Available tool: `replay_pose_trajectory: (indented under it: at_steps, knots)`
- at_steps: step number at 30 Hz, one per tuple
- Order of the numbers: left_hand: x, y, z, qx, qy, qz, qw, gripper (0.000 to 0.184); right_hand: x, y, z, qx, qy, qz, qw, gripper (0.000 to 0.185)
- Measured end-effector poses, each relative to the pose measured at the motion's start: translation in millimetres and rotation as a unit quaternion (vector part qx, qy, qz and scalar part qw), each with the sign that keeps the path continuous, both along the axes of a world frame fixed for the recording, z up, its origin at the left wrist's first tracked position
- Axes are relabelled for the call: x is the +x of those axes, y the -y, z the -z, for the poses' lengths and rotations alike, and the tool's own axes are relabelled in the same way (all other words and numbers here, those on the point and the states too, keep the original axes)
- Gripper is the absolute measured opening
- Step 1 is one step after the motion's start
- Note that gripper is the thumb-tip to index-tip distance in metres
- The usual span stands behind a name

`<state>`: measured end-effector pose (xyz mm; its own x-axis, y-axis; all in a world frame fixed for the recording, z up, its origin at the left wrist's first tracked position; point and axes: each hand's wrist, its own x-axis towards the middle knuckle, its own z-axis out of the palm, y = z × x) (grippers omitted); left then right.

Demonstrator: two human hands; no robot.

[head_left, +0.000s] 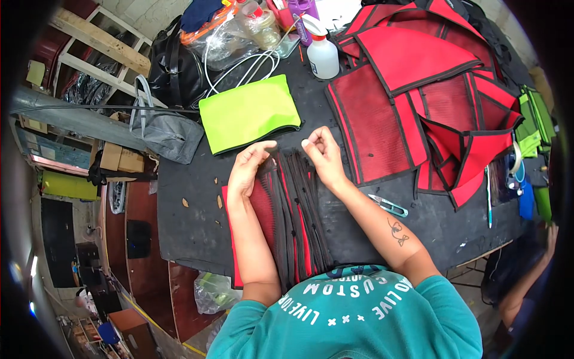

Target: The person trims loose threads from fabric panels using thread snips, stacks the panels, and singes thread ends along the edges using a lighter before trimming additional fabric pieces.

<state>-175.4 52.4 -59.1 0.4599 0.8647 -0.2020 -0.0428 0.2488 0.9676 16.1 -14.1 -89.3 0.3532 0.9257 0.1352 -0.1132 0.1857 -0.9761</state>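
Black-trimmed red mesh panels (297, 218) lay bunched; further red panels (412, 57) lay heaped. Left hand (247, 170), right hand (327, 160): fingers curled; opening, hold could not be determined.

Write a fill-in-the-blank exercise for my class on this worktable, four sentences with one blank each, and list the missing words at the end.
The pouch lying flat beyond the left hand is lime ____.
The tattoo is on the person's ____ forearm.
The large heap of mesh panels is mainly ____, with black edging.
The white-topped container beyond the hands is a ____ bottle.

Missing words: green; right; red; spray.
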Motion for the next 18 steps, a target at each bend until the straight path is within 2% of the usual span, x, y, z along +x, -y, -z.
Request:
replay_pose_trajectory:
  at_steps: [1,4,10,12,18]
  knots:
    - [1.3,-0.9,-1.4,0.000,0.000,0.002,1.000,0.021,1.4,-0.1,0.1,0.012,-0.024,0.005,1.000,0.021]
    - [3.1,-4.7,-6.2,0.044,-0.174,-0.037,0.983,0.025,2.5,0.1,0.6,0.014,-0.030,-0.004,0.999,0.020]
    - [7.1,-4.3,-6.6,0.028,-0.180,0.005,0.983,0.024,-3.7,0.9,-0.9,0.018,-0.045,-0.029,0.998,0.020]
    - [9.7,-4.0,-9.6,-0.012,-0.166,0.012,0.986,0.023,-4.1,0.8,-1.4,0.007,-0.020,-0.031,0.999,0.020]
    - [11.1,3.3,-20.3,0.025,-0.115,-0.020,0.993,0.024,-3.9,-1.8,-4.4,0.004,0.069,-0.026,0.997,0.023]
